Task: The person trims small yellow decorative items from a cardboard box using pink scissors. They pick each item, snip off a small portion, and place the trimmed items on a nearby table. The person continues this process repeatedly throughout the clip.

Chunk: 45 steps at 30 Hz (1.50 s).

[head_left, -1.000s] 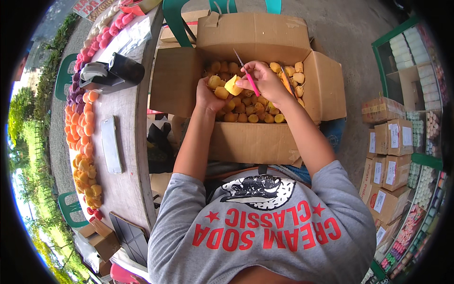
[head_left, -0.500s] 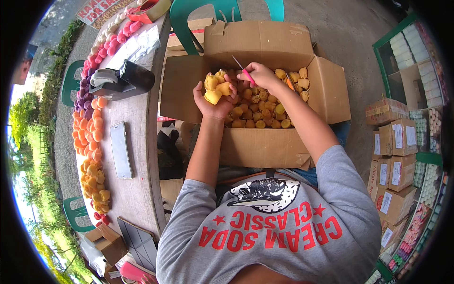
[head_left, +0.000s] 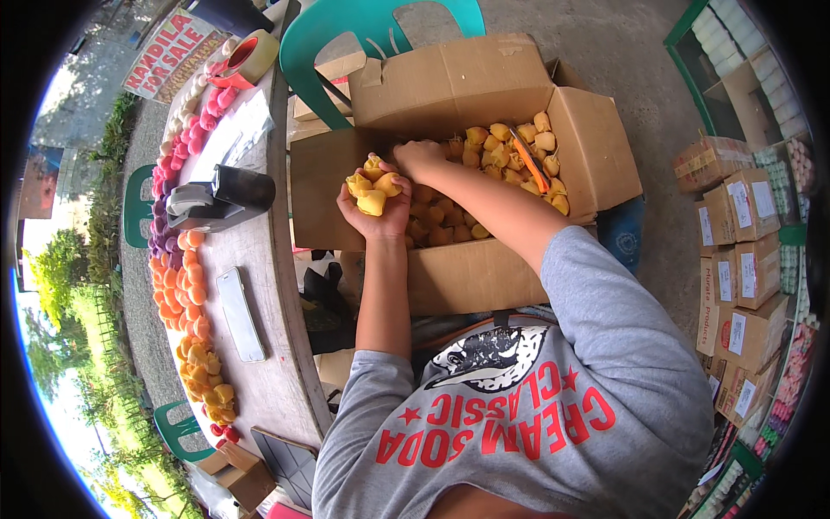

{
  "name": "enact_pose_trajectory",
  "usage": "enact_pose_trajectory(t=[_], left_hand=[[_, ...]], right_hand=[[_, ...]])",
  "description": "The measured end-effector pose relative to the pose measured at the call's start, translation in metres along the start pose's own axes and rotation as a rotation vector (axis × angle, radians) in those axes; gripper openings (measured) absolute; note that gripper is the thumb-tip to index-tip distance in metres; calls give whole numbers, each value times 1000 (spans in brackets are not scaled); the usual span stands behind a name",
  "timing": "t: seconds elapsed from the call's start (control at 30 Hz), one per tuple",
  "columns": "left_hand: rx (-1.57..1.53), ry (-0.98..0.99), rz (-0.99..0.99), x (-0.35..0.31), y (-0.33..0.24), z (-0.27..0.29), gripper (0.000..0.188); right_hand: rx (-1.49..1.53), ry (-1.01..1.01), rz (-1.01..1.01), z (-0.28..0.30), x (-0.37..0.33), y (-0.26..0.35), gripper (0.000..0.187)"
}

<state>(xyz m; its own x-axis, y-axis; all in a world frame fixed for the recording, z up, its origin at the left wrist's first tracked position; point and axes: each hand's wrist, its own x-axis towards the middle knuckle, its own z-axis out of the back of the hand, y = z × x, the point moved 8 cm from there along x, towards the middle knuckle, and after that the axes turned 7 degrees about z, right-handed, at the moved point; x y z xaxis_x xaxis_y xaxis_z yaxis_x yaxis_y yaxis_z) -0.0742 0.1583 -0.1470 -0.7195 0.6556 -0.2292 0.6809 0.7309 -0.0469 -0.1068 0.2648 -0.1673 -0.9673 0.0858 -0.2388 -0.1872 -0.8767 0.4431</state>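
My left hand (head_left: 384, 223) is palm up at the near left of the cardboard box (head_left: 450, 275), its fingers curled round several small yellow candles (head_left: 371, 204). Just beyond it, my right hand (head_left: 421, 159) reaches down into the left part of the box, back upward. Its fingers look curled, but their tips and anything in them are hidden. Many more yellow candles (head_left: 499, 156) fill the box, some with thin wicks showing. On top of them, at the right, lies an orange-handled cutting tool (head_left: 532, 162). The pink-handled scissors cannot be seen.
A long table (head_left: 259, 298) at my left bears rows of coloured candles (head_left: 177, 290), a phone (head_left: 240, 314), a tape dispenser (head_left: 220, 197) and a tape roll (head_left: 251, 57). Beyond the box is a teal chair (head_left: 380, 35). Stacked cartons (head_left: 743, 259) and shelves stand at the right.
My right hand has moved left and down into the box, and the pink scissors it held have gone out of sight. My left hand still holds the candles. The view has shifted and turned slightly.
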Motion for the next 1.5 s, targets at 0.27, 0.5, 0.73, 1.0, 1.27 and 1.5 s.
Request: enact_pose_trajectory(t=[0.27,0.5,0.73,1.0,1.27,1.5], left_hand=[[97,-115,49,2,11,3,33],[183,78,189,-3,28,-19,44],[223,221,262,-2,32,-22,55],[217,66,267,-2,36,-18,56],[346,6,236,0,35,-12,58],[307,-2,225,-1,34,-14,58]], right_hand=[[565,-214,67,46,-32,-62,41],[1172,-65,120,58,-78,-35,36],[1150,-80,143,39,-82,-34,38],[1271,-19,45,25,-84,-40,40],[1242,24,34,28,-88,-35,37],[1459,82,51,15,-86,-38,38]])
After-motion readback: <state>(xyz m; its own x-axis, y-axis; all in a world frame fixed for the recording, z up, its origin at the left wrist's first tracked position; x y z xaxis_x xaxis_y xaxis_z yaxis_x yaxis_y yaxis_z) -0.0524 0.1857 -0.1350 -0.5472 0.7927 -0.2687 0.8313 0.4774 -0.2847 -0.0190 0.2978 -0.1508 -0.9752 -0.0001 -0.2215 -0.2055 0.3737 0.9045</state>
